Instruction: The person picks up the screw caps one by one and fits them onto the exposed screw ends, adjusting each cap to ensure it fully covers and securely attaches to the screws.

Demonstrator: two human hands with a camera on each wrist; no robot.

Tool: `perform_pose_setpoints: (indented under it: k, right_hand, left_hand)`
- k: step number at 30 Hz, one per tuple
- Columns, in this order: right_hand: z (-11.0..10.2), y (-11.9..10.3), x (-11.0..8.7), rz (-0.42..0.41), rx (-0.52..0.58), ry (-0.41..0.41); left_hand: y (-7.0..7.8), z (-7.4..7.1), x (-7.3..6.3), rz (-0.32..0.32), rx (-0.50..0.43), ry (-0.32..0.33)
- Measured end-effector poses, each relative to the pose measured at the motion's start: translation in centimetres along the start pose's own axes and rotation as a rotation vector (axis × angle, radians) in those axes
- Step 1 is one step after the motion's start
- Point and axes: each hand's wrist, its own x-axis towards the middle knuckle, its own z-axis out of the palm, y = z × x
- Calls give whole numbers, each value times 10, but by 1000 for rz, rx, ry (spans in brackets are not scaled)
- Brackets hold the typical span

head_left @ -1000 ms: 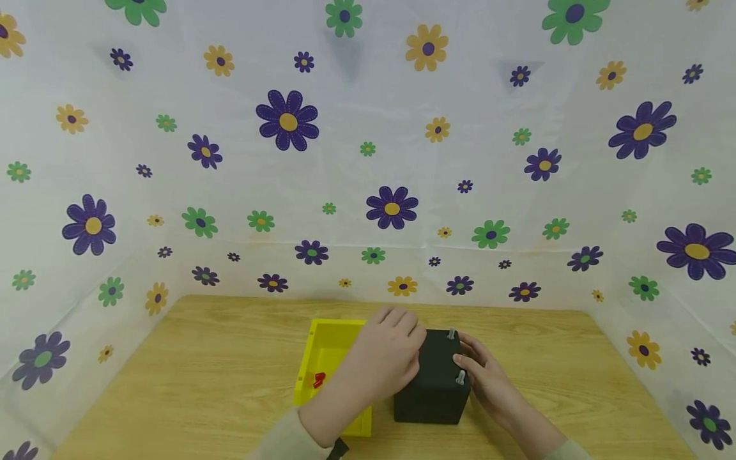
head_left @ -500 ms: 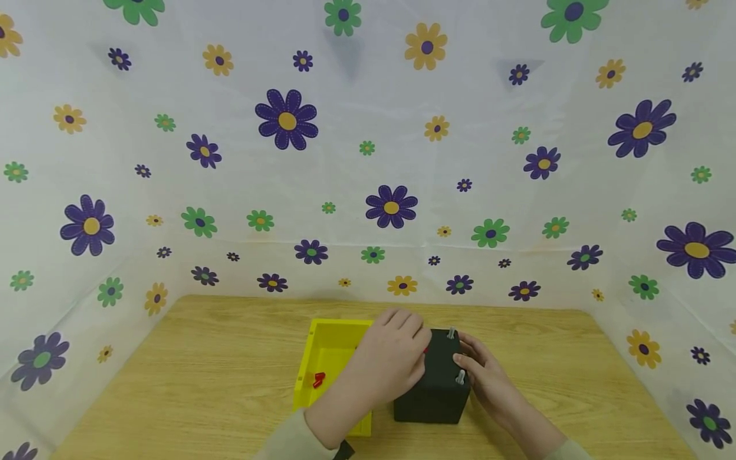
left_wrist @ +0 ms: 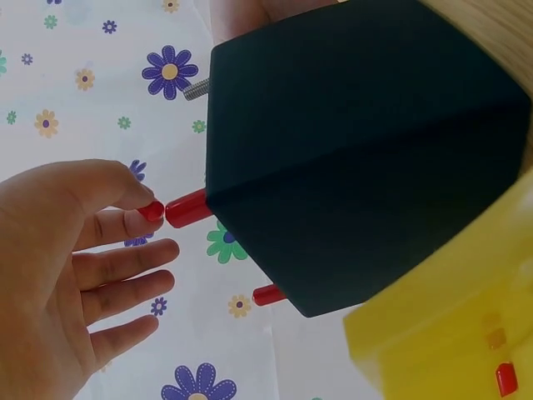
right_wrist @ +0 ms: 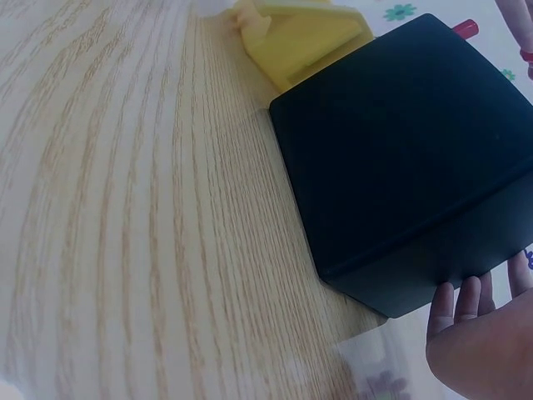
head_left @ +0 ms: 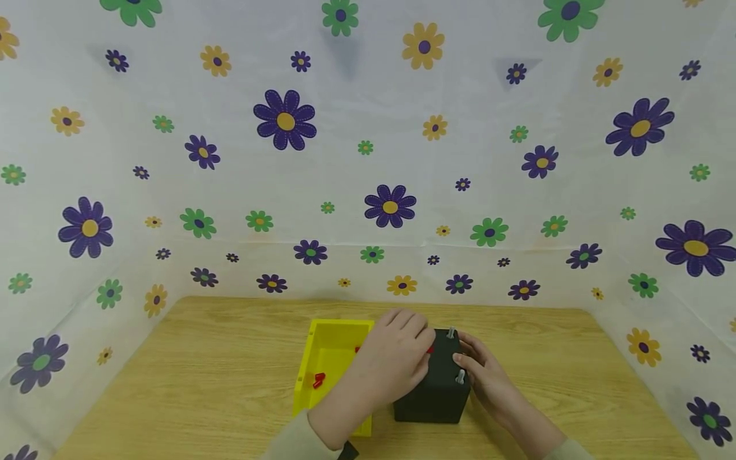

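Note:
My left hand (head_left: 397, 351) is over the left part of a black box (head_left: 428, 406). Thumb and forefinger pinch a small red cap (left_wrist: 151, 211), its other fingers spread. Right in front of it, a red sleeve-like cap (left_wrist: 187, 208) covers one post of the box, and a second red cap (left_wrist: 268, 294) sits on another. Two bare threaded bolts, a far bolt (head_left: 451, 333) and a near bolt (head_left: 460, 377), stand up at the box's right edge. My right hand (head_left: 489, 377) grips the box's right side, thumb on the top edge and fingers against the side wall.
A yellow bin (head_left: 305, 364) stands left of the box, partly hidden by my left forearm. Several small red caps (head_left: 319, 381) lie in it. Wooden tabletop (head_left: 230, 370) surrounds both, and a flowered sheet (head_left: 345, 179) hangs behind and at the sides.
My left hand has shifted slightly right over the box, and red now shows at its fingertips. A red cap in the bin has come into view beside the wrist. My right hand has stayed put.

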Motion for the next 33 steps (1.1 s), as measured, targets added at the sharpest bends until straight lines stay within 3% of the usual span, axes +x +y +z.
perform_pose_setpoints:
  k: [14,33]
  right_hand:
    - [1,0,1,-1,1,6]
    - [1,-1,0,-15,-15,7]
  left_hand:
    - [5,1,3,27,17,31]
    - [13,3,4,44,4,-12]
